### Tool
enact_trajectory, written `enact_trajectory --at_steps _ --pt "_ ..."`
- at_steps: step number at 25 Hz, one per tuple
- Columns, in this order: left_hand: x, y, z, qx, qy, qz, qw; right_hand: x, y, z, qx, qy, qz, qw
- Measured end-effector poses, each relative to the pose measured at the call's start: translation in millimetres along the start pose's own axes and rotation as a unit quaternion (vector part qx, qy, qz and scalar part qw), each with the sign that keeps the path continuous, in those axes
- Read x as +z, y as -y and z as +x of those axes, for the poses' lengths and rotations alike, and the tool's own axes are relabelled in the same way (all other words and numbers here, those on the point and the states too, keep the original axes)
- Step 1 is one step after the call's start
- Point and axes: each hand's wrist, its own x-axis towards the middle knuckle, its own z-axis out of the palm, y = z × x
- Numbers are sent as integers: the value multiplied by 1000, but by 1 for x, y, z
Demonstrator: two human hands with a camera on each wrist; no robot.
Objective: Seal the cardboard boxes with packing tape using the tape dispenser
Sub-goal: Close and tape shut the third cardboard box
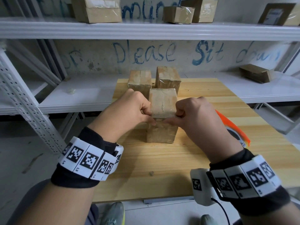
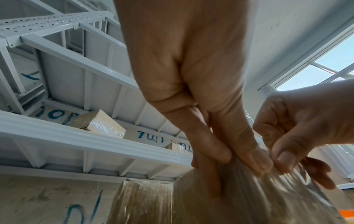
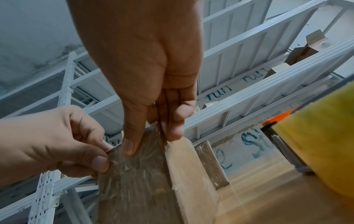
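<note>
On the wall (image 1: 97,62) behind the shelves we read blue painted "Please Sit", the rest blurred. Our left hand (image 1: 128,109) and right hand (image 1: 196,116) each pinch the near top edge of the front cardboard box (image 1: 162,120), thumbs pressing glossy clear tape onto its face. It stands on the wooden table (image 1: 162,168). The orange tape dispenser (image 1: 233,129) lies mostly hidden behind our right wrist.

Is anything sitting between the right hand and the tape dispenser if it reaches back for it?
Nothing visible. The tape dispenser lies on the wooden table just right of the right hand, partly hidden behind that wrist. Both the right and left hand are on the front box, pressing tape at its near top edge.
</note>
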Motion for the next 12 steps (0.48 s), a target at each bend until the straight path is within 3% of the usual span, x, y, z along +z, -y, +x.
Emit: enact_trajectory --at_steps 12 --pt "-5 -4 -2 -33 28 -19 999 -10 -24 -10 -1 59 136 989"
